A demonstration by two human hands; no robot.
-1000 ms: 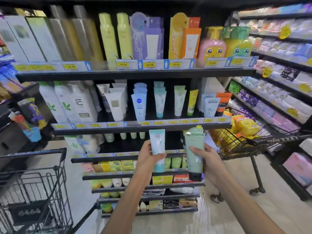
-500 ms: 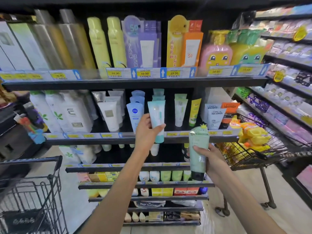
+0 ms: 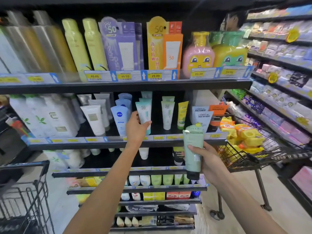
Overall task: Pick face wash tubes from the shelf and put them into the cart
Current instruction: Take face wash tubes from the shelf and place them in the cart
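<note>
The left hand (image 3: 136, 130) is up at the middle shelf (image 3: 118, 144), and its fingers and thumb are curled around a white and teal face wash tube (image 3: 144, 114). The tube stands cap down in its row, with more teal tubes right behind it. A blue tube (image 3: 120, 119) stands just beside it on the left, touching the hand, and a white and green tube (image 3: 167, 114) stands a little way off on the right. The right hand (image 3: 208, 163) is lower down, in front of the shelf, and grips a pale green tube (image 3: 193, 152) with a black cap at the bottom. A black cart (image 3: 263, 159) with yellow packs (image 3: 244, 134) in it is near the right hand. Another black cart (image 3: 25, 191) is at the bottom left. Half a second ago the teal tube was out in front of the shelf edge; now it is back in the row of tubes. The green tube has hardly moved.
</note>
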